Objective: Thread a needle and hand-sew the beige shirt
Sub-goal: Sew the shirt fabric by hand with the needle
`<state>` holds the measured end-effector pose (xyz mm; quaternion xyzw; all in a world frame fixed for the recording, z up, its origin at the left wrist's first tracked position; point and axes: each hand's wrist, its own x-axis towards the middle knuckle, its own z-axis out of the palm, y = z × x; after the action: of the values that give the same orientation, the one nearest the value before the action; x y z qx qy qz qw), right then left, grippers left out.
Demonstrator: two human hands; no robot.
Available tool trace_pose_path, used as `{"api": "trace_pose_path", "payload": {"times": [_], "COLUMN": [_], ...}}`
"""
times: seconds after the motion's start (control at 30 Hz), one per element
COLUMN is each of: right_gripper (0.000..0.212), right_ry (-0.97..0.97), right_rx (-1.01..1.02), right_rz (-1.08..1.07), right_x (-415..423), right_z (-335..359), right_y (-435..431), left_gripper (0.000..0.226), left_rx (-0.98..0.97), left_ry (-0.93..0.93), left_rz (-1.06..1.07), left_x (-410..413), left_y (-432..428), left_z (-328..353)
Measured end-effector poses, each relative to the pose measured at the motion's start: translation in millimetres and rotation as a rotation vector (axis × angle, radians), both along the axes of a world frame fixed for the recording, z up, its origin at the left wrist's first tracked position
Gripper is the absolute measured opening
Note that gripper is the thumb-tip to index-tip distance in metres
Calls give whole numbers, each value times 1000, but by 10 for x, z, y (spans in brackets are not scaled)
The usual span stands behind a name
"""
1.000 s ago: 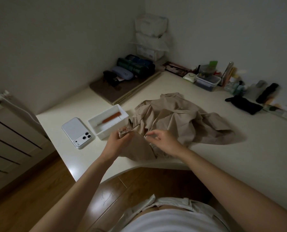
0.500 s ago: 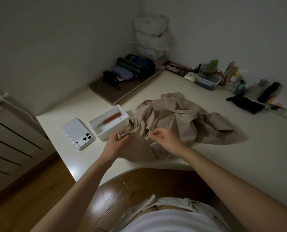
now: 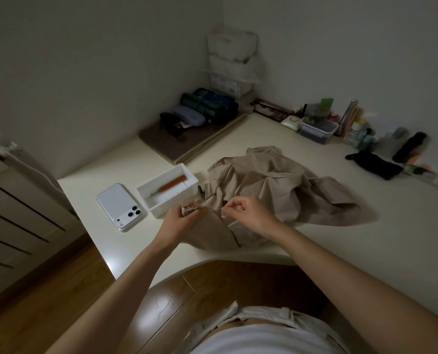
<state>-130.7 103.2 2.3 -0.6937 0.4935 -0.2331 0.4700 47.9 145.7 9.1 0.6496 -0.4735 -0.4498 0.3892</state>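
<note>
Gripping a bunched fold of the beige shirt (image 3: 276, 190) in the left hand (image 3: 184, 217), fingers curled round the cloth, just left of frame centre. Pinching a thin pale thread (image 3: 212, 208) between thumb and forefinger of the right hand (image 3: 247, 213), just to the right, stretched across to the fold. Too small to tell whether a needle there. Rest of the shirt crumpled on the worktop (image 3: 366, 241), spreading right of centre. Left of the hands, a white tray (image 3: 169, 204) with an orange-handled tool (image 3: 174, 183) inside; further left, a white phone (image 3: 119, 204) lying face down.
</note>
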Motion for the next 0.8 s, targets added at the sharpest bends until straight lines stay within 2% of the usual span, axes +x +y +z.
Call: {"api": "trace_pose_path", "payload": {"times": [0.17,0.43,0.57,0.67,0.8], "right_gripper": [15,16,31,35,28], "right_ry": [-19,133,221,176,104], "right_rx": [-63,42,13,-95,-257], "right_rz": [44,146,88,20,40], "right_x": [-31,-35,-31,46,123], "right_z": [70,-68,4,39,61], "right_y": [49,94,78,79,105], "left_gripper": [6,8,12,15,14], "left_rx": [-11,-12,-6,11,11], "left_ry": [-29,-57,-55,-16,0], "left_rz": [54,67,81,105,145], "left_x": [-6,-50,-42,-34,-52], "left_y": [-24,-48,-74,-90,-90], "left_z": [-4,1,9,19,58]}}
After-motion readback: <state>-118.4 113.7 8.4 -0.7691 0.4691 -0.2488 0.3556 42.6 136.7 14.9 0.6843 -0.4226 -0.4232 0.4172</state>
